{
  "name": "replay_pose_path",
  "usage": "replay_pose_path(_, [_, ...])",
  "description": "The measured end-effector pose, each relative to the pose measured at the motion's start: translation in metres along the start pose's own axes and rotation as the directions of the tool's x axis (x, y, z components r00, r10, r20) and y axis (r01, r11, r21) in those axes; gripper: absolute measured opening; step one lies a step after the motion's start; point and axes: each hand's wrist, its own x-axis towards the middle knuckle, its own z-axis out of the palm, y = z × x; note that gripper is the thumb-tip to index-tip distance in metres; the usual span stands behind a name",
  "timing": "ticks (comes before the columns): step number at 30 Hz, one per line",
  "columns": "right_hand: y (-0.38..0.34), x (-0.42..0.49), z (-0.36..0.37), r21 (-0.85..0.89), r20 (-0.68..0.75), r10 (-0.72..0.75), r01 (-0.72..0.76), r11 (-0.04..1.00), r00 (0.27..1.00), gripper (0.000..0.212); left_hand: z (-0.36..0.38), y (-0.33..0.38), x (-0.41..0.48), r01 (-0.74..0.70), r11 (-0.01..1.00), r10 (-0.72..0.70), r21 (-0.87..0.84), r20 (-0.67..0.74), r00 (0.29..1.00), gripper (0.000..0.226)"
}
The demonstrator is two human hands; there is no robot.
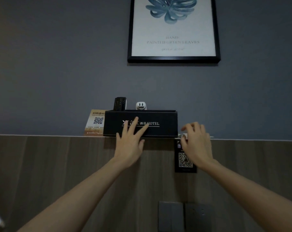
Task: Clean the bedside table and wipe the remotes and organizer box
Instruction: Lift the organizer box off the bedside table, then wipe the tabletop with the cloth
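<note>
Up close, the left hand (130, 144) lies spread, fingers splayed against the front of the black organizer box (160, 118); the right hand (197, 144), open and empty, hovers at the box's 3 o'clock end, near a small card (182, 135). The box sits on a narrow ledge (41, 135), remotes (119, 103) standing at its 11 o'clock corner, a white plug (141, 106) beside them. It looks light, stiff card; I'd grip both short ends and keep it level so nothing tips.

Head-worn view, facing the wall (58, 72) closely, tilted slightly upward.
</note>
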Motion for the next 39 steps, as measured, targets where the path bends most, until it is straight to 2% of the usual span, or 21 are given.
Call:
replay_pose_path(4, [0.032,0.002,0.007,-0.026,0.181,0.145,-0.143,0.989,0.973,0.033,0.013,0.02,0.0,-0.013,1.0,0.011,0.028,0.053,0.999,0.055])
replay_pose_path(7, [0.046,0.01,0.014,-0.025,0.321,0.137,-0.137,0.99,0.937,0.042,0.021,0.02,0.0,-0.005,0.996,0.003,0.093,0.023,1.0,0.057])
replay_pose_path(10, [0.052,0.015,0.023,-0.052,0.387,0.148,-0.138,0.989,0.91,0.042,0.025,0.018,0.001,-0.008,0.994,0.005,0.113,0.026,1.0,0.059])
replay_pose_path(13, [0.05,0.016,0.027,-0.126,0.363,0.146,-0.107,0.986,0.92,0.037,0.022,0.019,0.001,-0.012,0.995,0.005,0.104,0.059,0.998,0.061])
replay_pose_path(18, [0.041,0.025,0.019,-0.151,0.31,0.142,-0.099,0.984,0.94,0.022,0.014,0.019,0.001,-0.024,0.992,0.003,0.126,0.159,0.987,0.067])
replay_pose_path(22, [0.037,0.011,0.004,-0.158,0.245,0.089,-0.051,0.986,0.965,0.02,-0.005,0.03,0.005,0.015,0.987,-0.059,0.16,0.277,0.959,0.074])
replay_pose_path(25, [0.031,-0.001,-0.021,-0.082,0.184,0.027,-0.012,0.997,0.983,0.018,-0.022,0.048,0.004,0.053,0.996,-0.075,0.077,0.315,0.946,0.078])
replay_pose_path(29, [0.022,-0.017,-0.066,0.117,0.219,-0.062,0.037,0.992,0.974,0.013,-0.04,0.078,-0.018,-0.069,0.994,0.085,-0.083,0.211,0.974,0.079])
replay_pose_path(32, [0.009,-0.039,-0.108,0.23,0.253,-0.063,0.003,0.973,0.966,0.009,-0.054,0.094,-0.048,-0.068,0.969,0.131,-0.237,0.261,0.956,0.084])
replay_pose_path(35, [-0.007,-0.07,-0.146,0.313,0.359,-0.061,-0.059,0.948,0.931,0.005,-0.062,0.103,-0.093,-0.018,0.93,0.16,-0.368,0.359,0.919,0.091])
replay_pose_path(39, [-0.021,-0.118,-0.188,0.447,0.542,-0.132,-0.152,0.881,0.83,0.005,-0.078,0.111,-0.161,0.142,0.857,0.102,-0.495,0.434,0.895,0.087])
